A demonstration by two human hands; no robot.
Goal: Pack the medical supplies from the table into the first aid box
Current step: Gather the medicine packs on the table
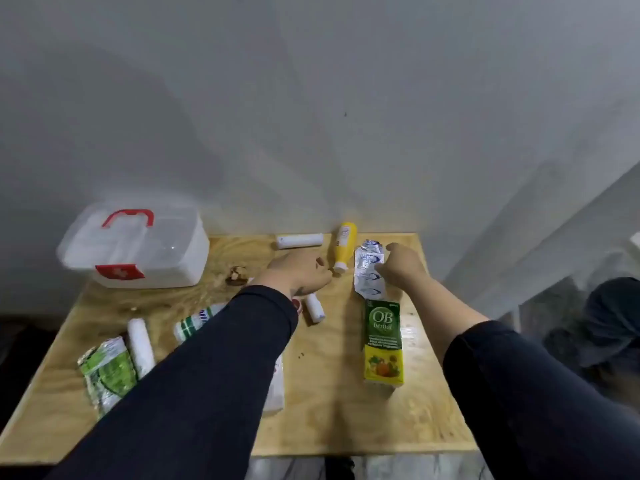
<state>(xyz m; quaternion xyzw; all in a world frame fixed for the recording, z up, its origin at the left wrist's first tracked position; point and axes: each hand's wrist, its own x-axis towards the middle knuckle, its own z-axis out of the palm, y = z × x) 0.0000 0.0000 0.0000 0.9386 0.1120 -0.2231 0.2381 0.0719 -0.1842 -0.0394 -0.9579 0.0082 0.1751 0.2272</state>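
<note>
Reaching forward over the plywood bench, both dark-sleeved arms stretch toward its far edge. The left hand lies knuckles up, its grip curled loosely with fingertips at the white cap of the yellow bottle; whether it actually pinches the cap cannot be told. The right hand pinches the edge of a crinkled silver foil strip, whose long axis runs away from the person. That smooth plastic bottle lies on its side, cap toward the person and base toward the wall. A green and yellow carton lies lengthwise nearer. White gauze rolls are cylindrical. The translucent first aid box, red-handled, sits closed at the bench's far left corner.
</note>
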